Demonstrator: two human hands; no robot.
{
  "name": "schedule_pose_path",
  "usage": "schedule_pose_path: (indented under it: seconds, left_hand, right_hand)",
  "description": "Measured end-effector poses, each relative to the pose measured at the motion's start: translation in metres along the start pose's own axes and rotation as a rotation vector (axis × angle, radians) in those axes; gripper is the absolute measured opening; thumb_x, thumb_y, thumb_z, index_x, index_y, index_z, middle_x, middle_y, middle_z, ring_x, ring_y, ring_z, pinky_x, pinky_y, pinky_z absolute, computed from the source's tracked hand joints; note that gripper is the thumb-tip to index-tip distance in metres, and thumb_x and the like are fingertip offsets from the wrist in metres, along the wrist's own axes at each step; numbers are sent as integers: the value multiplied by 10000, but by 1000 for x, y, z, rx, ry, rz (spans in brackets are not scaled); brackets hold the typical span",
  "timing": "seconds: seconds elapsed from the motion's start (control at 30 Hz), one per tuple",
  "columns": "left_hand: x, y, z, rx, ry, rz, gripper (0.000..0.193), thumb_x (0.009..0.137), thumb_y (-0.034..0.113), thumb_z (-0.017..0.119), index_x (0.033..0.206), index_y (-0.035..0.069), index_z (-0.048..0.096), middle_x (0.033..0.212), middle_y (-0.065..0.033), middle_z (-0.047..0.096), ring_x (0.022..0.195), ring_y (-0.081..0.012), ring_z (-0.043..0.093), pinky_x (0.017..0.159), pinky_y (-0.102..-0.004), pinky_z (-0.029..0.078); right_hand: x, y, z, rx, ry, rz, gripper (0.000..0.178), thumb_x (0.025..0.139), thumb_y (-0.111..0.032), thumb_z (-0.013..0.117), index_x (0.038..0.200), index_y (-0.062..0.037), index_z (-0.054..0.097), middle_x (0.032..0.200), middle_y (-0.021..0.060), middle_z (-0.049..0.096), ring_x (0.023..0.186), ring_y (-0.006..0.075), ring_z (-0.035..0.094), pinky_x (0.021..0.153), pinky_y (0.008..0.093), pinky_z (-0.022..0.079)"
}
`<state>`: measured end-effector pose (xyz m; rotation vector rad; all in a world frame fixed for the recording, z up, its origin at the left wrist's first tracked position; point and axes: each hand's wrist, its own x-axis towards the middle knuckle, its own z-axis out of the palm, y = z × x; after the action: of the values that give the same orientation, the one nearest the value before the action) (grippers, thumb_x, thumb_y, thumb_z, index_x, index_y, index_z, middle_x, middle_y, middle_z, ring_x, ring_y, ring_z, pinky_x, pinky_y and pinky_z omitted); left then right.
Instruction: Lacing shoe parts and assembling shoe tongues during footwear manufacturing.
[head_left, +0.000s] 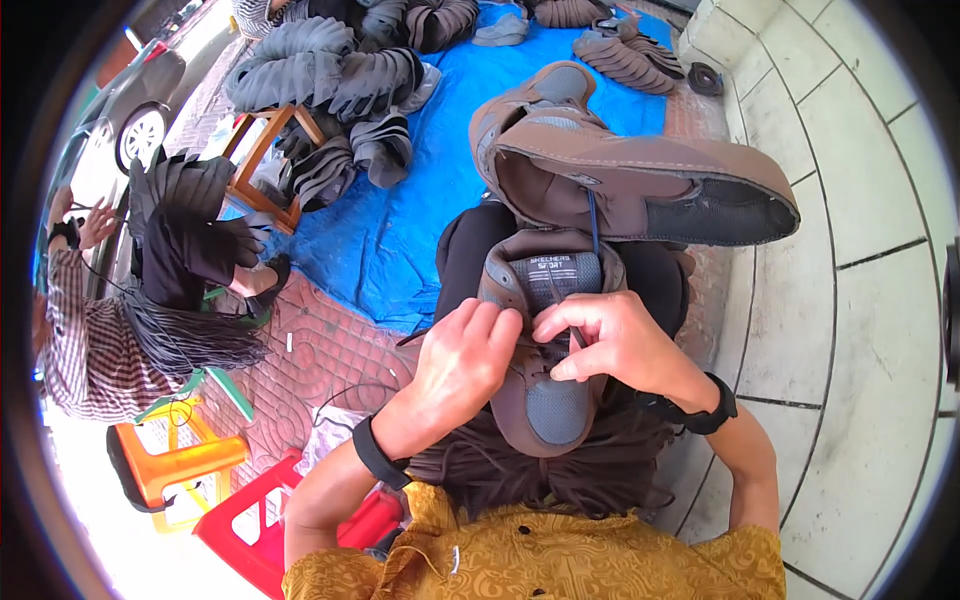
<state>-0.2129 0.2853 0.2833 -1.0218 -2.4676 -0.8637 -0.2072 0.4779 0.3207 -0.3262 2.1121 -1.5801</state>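
A brown shoe upper with a grey toe [556, 412] and a dark tongue [552, 272] rests on my lap, toe toward me. My left hand [462, 352] is closed at its left side, and a dark lace end sticks out beyond the fist. Over the eyelets, my right hand [625, 345] pinches a dark shoelace [577, 337] between thumb and fingers. Another set of brown uppers [640, 165] lies just beyond, joined by a thin blue cord [594, 222]. Across my lap, under the toe, spreads a bundle of dark brown laces [540, 475].
A blue tarp [440, 150] ahead bears piles of grey and brown uppers [320, 70]. Left are a wooden stool [262, 165], a co-worker's checked sleeve [70, 300] and grey laces [190, 325]. Orange [185, 458] and red [250, 530] stools stand near; a tiled wall [830, 320] rises right.
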Motion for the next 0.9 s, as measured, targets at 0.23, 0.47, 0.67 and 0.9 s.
schedule_pose_path:
  seconds: [0.23, 0.47, 0.67, 0.9]
  left_hand:
    - [5, 2, 0, 134, -95, 143, 225, 615, 61, 550, 825, 23, 479, 688, -80, 435, 639, -227, 489, 551, -322, 437]
    - [24, -2, -16, 74, -229, 169, 255, 640, 51, 566, 890, 25, 520, 680, -57, 513, 651, -233, 526, 544, -333, 426]
    - [39, 7, -18, 486, -475, 334, 258, 664, 92, 573, 905, 5, 540, 592, -61, 530, 600, -218, 561, 527, -334, 427]
    - [79, 11, -25, 230, -906, 28, 104, 703, 107, 558, 728, 16, 601, 646, -158, 609, 655, -320, 622, 577, -392, 491]
  right_hand:
    - [-1, -6, -1, 70, 7, 71, 247, 661, -39, 679, 892, 18, 614, 589, 44, 565, 513, 71, 516, 493, 223, 396]
    - [-10, 5, -1, -99, 86, -149, 244, 664, -46, 676, 898, -4, 622, 711, 57, 592, 528, 101, 528, 497, 230, 407]
    - [-37, 5, -19, -223, 249, -192, 236, 683, -86, 679, 910, -33, 639, 754, 68, 601, 558, 102, 535, 508, 241, 411]
    - [-57, 44, -27, -802, 433, -521, 451, 657, -94, 697, 1088, -51, 569, 678, 82, 605, 534, 230, 570, 490, 301, 451]
